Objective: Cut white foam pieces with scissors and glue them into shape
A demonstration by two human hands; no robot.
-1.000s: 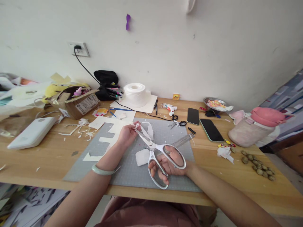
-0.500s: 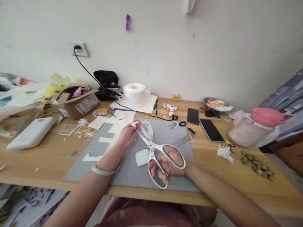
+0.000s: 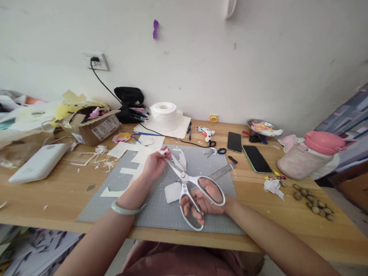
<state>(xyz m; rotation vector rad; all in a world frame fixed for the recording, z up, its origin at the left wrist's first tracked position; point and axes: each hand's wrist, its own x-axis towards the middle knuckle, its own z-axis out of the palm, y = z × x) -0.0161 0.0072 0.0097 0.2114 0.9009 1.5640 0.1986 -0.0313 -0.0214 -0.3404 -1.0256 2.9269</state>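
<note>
My right hand (image 3: 205,199) holds a pair of white-handled scissors (image 3: 184,176), with thumb and fingers through the loops and the blades parted. The blades point up and left, their tips close to my left hand (image 3: 156,163). Between the fingertips of my left hand is a small white paper piece (image 3: 163,152), partly covered by the fingers. Both hands are over a grey cutting mat (image 3: 155,214). Beside the scissors on the mat lies a white padded square (image 3: 173,192), and a curved paper scrap (image 3: 181,159) lies behind the blades.
Cut white paper (image 3: 112,191) covers the mat's left side. A steel ruler (image 3: 222,171) and small black-handled scissors (image 3: 220,151) lie at its right. Farther off are a white tissue roll (image 3: 163,117), two phones (image 3: 255,158), a pink-lidded bottle (image 3: 307,161) and a cardboard box (image 3: 92,126).
My left fingers have shifted slightly around the paper piece. The scissors and my right hand look almost unmoved, blades still parted.
</note>
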